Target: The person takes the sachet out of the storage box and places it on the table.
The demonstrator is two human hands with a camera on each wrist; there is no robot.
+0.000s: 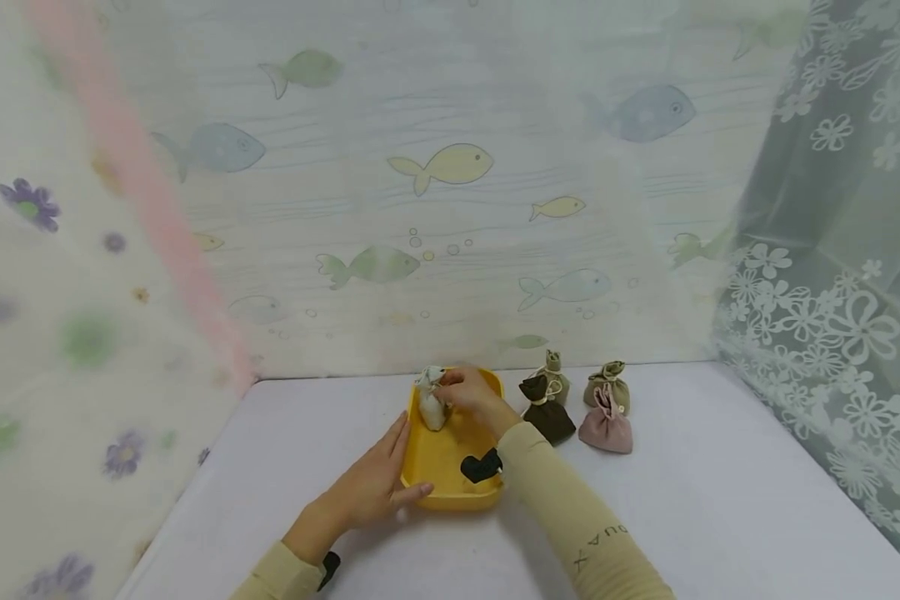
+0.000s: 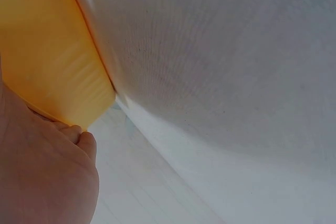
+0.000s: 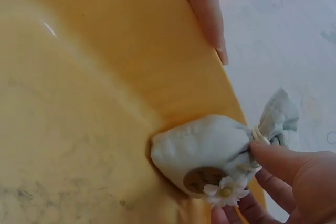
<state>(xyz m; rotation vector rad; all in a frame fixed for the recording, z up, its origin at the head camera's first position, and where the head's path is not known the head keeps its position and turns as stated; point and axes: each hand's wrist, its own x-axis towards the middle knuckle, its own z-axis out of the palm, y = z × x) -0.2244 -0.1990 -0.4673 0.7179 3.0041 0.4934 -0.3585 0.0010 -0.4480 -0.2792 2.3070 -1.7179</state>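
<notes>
Beside yellow tray (image 1: 450,487): four pouches (image 1: 570,400); right hand (image 1: 471,393) pinches white pouch (image 1: 431,404), left hand (image 1: 371,487) flat on rim.

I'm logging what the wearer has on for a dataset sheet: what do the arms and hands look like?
Both hands, left hand and right hand, are bare, with no gloves. Both arms wear long pale yellow-beige sleeves; the right sleeve carries dark lettering along the forearm. A small black device sits at the right wrist, and another at the left.

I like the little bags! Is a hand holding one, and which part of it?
Yes. The right hand pinches the small pale cloth pouch by its tied neck, inside the yellow plastic tray. The left hand rests on the tray's side.
</notes>
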